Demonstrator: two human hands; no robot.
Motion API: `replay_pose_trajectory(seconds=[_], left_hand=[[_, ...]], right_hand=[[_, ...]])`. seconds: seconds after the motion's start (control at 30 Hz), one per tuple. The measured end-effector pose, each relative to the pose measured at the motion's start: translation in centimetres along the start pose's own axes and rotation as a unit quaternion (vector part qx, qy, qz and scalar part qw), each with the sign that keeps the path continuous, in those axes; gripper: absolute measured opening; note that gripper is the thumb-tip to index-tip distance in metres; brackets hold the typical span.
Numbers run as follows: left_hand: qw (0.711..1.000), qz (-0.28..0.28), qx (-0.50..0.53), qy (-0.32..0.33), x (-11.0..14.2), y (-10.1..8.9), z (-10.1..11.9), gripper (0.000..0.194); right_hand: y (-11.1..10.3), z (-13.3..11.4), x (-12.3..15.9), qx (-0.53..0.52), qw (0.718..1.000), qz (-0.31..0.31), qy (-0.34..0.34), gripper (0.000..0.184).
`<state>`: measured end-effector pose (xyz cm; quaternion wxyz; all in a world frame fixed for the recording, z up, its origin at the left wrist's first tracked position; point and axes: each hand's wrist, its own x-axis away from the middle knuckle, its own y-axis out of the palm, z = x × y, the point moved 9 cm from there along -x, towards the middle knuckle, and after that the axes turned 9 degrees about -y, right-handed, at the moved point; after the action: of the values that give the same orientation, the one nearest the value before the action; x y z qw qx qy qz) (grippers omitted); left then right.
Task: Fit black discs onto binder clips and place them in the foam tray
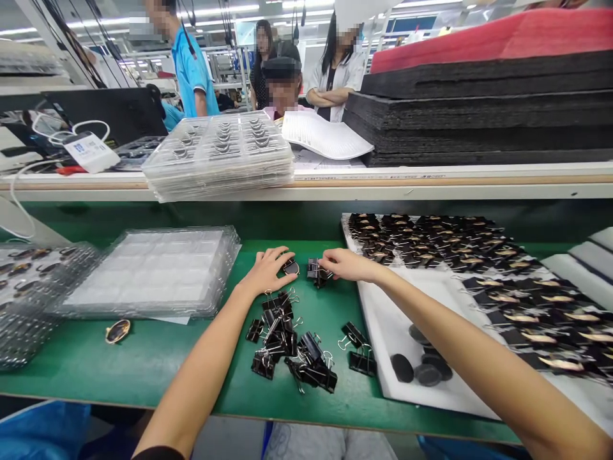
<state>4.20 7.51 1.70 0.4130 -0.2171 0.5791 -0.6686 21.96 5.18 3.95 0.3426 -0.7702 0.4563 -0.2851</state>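
My left hand (265, 271) lies on the green table with its fingers curved around a small round dark piece (290, 267) with a shiny rim. To its right, my right hand (345, 263) pinches a black binder clip (316, 271), a short gap away from the round piece. Part of the clip is hidden by the fingers. Below both hands lies a heap of black binder clips (282, 332) with silver wire handles, some overlapping. Two more clips (361, 361) rest beside the white foam tray.
The white foam tray (378, 338) at right carries rows of clipped pieces (522, 303) and several black discs (401, 368). Clear plastic trays (148, 275) are stacked at left, near a gold-rimmed oval piece (117, 331). A shelf (335, 190) crosses behind, holding more trays and black foam sheets (479, 121).
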Motion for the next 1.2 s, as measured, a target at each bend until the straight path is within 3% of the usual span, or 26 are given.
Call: replay_pose_trajectory(seconds=[0.13,0.23,0.37,0.47,0.67,0.73,0.87,0.93,1.07,1.2], left_hand=[[1.000,0.002,0.009,-0.009,-0.1,0.3,-0.4,0.057],[1.000,0.002,0.009,-0.009,-0.2,0.3,-0.3,0.057],[1.000,-0.003,0.014,-0.013,-0.2,0.3,-0.4,0.057],[1.000,-0.005,0.025,-0.012,-0.1,0.2,-0.3,0.060],[0.999,-0.007,0.030,-0.006,0.0,0.2,-0.2,0.061],[0.999,-0.007,0.031,-0.007,0.0,0.2,-0.2,0.060],[0.999,-0.009,0.033,-0.010,0.0,0.3,-0.2,0.059],[0.999,-0.009,0.034,-0.012,0.0,0.4,-0.2,0.059],[0.999,-0.010,0.036,-0.014,0.0,0.4,-0.2,0.059],[0.999,-0.009,0.041,-0.013,0.0,0.5,-0.3,0.059]], right_hand=[[0.4,-2.6,1.2,0.076,0.990,-0.005,-0.118,0.030],[1.3,-4.7,2.5,0.057,0.975,-0.008,-0.216,0.029],[0.0,-3.6,2.3,-0.010,0.978,0.090,-0.188,0.032],[0.0,-2.4,2.0,-0.076,0.979,0.093,-0.163,0.036],[0.3,-3.5,3.9,-0.050,0.960,0.096,-0.259,0.029],[0.4,-2.7,4.2,-0.115,0.958,0.122,-0.234,0.030],[2.1,0.1,4.2,-0.289,0.940,0.156,-0.089,0.058],[3.1,0.7,4.2,-0.329,0.931,0.153,-0.045,0.061],[4.2,0.5,4.3,-0.369,0.919,0.137,-0.014,0.042],[3.6,0.0,4.9,-0.359,0.916,0.176,-0.033,0.049]])
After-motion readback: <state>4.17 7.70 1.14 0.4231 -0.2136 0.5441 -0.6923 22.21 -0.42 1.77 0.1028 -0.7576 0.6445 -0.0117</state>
